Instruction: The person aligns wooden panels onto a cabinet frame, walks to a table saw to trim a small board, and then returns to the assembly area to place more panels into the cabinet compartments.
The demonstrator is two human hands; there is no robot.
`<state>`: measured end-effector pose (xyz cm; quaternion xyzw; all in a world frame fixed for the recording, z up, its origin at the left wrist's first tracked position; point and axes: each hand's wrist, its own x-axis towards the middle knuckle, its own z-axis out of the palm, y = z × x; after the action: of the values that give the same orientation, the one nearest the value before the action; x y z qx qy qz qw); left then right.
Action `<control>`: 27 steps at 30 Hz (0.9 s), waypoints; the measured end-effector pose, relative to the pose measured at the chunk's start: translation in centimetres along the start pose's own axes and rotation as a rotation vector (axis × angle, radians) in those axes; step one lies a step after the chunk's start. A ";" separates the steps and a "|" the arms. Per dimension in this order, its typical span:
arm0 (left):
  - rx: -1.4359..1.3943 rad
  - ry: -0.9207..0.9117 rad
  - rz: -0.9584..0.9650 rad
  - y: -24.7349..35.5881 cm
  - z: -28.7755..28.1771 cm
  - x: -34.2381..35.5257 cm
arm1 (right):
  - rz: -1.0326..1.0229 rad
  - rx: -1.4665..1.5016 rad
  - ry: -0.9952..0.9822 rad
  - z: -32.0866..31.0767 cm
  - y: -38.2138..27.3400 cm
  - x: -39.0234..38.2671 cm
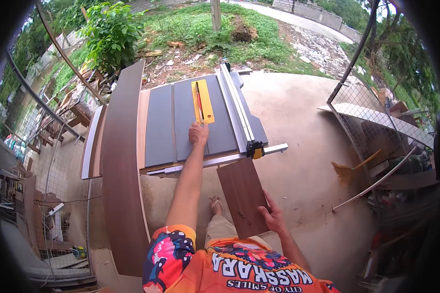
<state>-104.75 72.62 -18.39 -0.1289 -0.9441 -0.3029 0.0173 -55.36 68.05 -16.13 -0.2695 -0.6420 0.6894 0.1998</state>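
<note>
My left hand reaches forward over the table saw, its fingers closed at the near end of the yellow insert plate. What those fingers hold, if anything, is too small to make out. Just ahead of them the saw blade, with red on it, stands in the slot of the plate. Close to my body, my right hand grips a dark brown rectangular board by its right edge. The board hangs tilted in front of the saw, below the black and yellow fence clamp.
A long brown panel lies along the saw's left side. The metal fence runs along the right of the blade. Wire mesh gates flank the concrete floor, with scrap wood at right. Greenery grows beyond.
</note>
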 end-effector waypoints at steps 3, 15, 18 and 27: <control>0.039 -0.033 -0.009 0.6 3.2 4.4 | -0.093 -0.232 0.064 0.7 -0.7 2.5; 0.159 0.297 -0.232 -11.6 -11.6 12.6 | 0.000 0.017 0.074 6.4 -0.8 15.8; -0.326 0.422 0.090 -14.8 -13.1 2.6 | -0.153 -0.091 0.063 7.0 0.5 19.4; -1.516 0.218 -0.943 -26.9 1.7 -14.8 | -0.082 -0.036 0.001 6.8 2.1 22.5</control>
<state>-97.21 49.08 -36.63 0.3245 -0.4388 -0.8308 -0.1090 -76.89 76.56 -20.56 -0.2469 -0.6646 0.6688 0.2235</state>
